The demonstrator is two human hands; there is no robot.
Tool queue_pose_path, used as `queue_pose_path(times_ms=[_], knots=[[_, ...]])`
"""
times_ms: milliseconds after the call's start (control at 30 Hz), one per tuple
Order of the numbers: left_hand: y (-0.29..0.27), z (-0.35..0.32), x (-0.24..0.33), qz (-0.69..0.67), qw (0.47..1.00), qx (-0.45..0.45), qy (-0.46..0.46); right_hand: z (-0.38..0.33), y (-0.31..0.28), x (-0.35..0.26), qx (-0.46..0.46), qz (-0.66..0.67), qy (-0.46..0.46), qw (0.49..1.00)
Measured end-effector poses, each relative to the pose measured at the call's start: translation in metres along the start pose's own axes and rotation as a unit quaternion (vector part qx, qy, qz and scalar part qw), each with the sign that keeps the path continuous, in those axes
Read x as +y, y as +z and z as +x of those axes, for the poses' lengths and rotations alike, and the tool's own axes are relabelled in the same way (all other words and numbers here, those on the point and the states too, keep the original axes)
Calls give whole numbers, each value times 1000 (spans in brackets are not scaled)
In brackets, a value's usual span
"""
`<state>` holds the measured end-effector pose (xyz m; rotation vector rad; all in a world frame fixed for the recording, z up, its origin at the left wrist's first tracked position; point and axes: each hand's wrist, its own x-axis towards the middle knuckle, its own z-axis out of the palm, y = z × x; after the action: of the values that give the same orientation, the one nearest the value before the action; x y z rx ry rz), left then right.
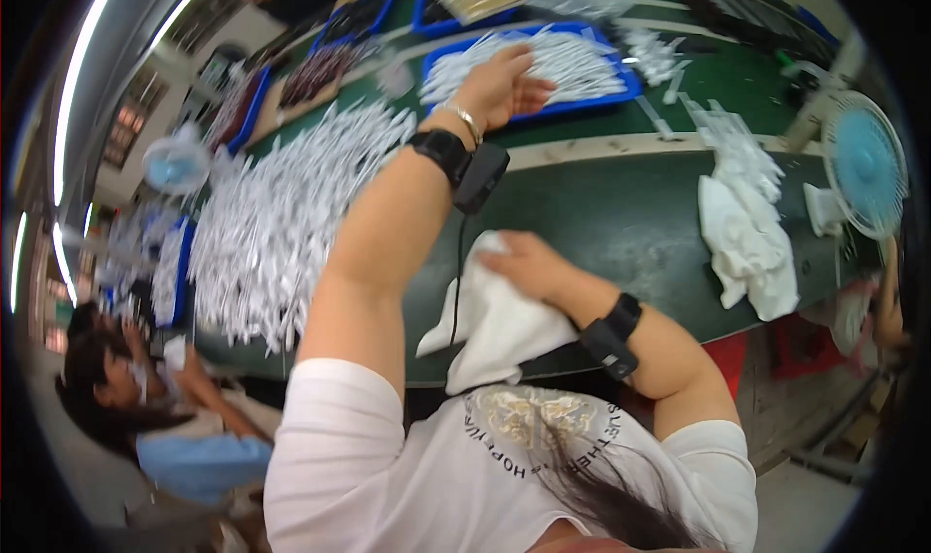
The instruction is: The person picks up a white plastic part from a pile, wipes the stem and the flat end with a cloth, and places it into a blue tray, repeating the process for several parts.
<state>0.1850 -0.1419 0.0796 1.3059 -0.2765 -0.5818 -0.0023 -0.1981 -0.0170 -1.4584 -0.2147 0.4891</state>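
Observation:
My left hand (pixel 497 86) reaches forward over the near edge of a blue tray (pixel 572 107). Its fingers are apart and slightly bent, and nothing shows in them. Many thin white stick-like pieces (pixel 572 66) fill that tray; their exact kind is too small to tell. Close to my body, my right hand (pixel 529 264) grips a white cloth (pixel 504 325), which lies bunched at the table's near edge. The fingertips of this hand are partly lost in the folds and slightly blurred.
A big heap of white pieces (pixel 291 204) covers the table's left side. Clear packets (pixel 732 146), another white cloth (pixel 742 243) and a fan (pixel 865 165) stand at the right. More trays line the back. A person (pixel 126 388) sits at the left; a thin cable (pixel 459 282) hangs from my left wrist.

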Motion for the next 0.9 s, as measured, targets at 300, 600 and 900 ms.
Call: queue_pose_path(times_ms=[300,600,900], knots=[[-85,-263,19,554,810,-16,-191,-6,3,-16,-22,41,17,999],[-139,-283,-53,763,603,207,108,-14,11,-18,-1,11,31,999],[-156,-266,-48,789,573,129,181,-11,8,-16,-5,75,22,997]])
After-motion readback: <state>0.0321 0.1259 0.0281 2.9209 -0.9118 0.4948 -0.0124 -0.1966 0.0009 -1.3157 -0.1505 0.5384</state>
